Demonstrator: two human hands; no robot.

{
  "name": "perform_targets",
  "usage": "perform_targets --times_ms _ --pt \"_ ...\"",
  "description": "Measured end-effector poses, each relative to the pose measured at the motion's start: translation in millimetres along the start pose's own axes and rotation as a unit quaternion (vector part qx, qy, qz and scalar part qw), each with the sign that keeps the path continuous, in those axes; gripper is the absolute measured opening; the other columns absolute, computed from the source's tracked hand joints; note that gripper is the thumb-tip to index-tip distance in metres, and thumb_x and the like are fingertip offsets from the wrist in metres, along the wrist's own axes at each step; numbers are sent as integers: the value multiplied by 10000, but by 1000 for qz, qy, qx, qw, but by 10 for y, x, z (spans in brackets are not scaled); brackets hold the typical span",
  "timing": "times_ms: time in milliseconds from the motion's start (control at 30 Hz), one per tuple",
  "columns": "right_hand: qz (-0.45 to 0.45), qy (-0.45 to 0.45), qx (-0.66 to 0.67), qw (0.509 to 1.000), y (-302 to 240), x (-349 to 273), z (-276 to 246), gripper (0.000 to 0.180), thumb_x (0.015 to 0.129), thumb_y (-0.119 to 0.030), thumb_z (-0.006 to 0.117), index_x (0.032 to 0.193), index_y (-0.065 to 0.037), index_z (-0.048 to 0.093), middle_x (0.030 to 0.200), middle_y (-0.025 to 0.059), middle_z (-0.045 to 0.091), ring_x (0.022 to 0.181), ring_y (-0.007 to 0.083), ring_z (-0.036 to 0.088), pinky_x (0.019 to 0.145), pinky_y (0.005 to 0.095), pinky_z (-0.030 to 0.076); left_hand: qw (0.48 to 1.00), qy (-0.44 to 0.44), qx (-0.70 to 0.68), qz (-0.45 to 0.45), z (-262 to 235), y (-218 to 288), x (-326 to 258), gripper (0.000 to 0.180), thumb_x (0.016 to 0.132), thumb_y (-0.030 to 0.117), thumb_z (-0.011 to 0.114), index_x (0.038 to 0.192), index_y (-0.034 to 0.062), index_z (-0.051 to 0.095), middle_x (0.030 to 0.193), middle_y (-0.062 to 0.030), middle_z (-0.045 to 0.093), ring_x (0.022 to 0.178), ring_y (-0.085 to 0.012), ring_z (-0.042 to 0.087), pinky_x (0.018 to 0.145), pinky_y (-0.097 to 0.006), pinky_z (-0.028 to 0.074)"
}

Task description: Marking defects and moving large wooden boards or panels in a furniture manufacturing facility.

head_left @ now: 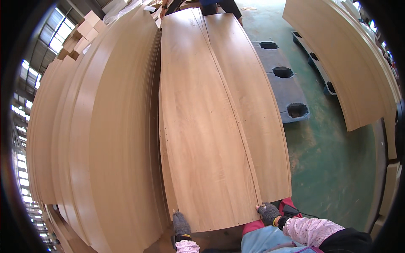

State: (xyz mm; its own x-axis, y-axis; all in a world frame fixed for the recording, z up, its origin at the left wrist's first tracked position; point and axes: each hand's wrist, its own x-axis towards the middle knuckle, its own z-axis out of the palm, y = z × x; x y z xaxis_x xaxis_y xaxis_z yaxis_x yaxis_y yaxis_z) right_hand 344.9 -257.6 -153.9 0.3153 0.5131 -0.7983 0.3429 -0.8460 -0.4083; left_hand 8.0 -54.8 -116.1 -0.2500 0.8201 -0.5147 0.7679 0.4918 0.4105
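Note:
A long wood-grain panel (202,126) stretches away from me, with small dark holes along its edges. It lies slightly askew on top of another wood-grain panel (253,114), which shows along the right. At the near left corner my left hand (182,223), in a dark grey glove with bare fingertips, is closed on the upper panel's edge. My right hand (268,213), gloved the same way, grips that panel's near right corner. The fingers under the board are hidden.
Tall stacks of boards (122,126) stand close along the left. A co-worker's hand (163,12) is by the panel's far end. On the green floor (329,160) to the right lies a grey pallet (291,92) with dark openings; more boards (346,63) rest farther right.

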Motion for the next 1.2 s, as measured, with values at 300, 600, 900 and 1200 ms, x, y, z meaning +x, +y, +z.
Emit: perform_targets --times_ms 300,600,900,1200 --pt "-12 -87 27 996 -195 57 14 492 883 -493 523 1060 -46 626 988 221 655 974 387 604 823 466 467 900 -19 389 195 -377 -290 -61 469 892 23 381 1346 -98 379 1372 -321 390 1263 -443 408 1087 -452 339" --pt "-170 7 41 985 -629 233 822 287 855 -331 578 933 -66 499 865 216 627 804 371 617 687 471 469 981 171 63 63 -1017 625 -735 346 979 227 486 1206 -29 537 1061 -183 643 963 -329 615 851 -388 479" --pt "-231 -176 98 952 -1543 -326 792 336 923 -374 508 1081 -78 522 886 148 637 827 346 622 712 393 500 950 237 67 194 -1196 1266 -1428 318 974 157 468 1190 -66 538 1104 -184 636 995 -268 616 870 -353 481" --pt "-132 -291 383 867 -1646 -1115 -593 491 977 -437 468 1307 -75 503 878 20 626 758 63 567 589 246 470 970 2 -148 195 -799 1533 -2208 302 1007 175 450 1179 -40 574 1123 -135 654 1023 -186 608 900 -315 464"
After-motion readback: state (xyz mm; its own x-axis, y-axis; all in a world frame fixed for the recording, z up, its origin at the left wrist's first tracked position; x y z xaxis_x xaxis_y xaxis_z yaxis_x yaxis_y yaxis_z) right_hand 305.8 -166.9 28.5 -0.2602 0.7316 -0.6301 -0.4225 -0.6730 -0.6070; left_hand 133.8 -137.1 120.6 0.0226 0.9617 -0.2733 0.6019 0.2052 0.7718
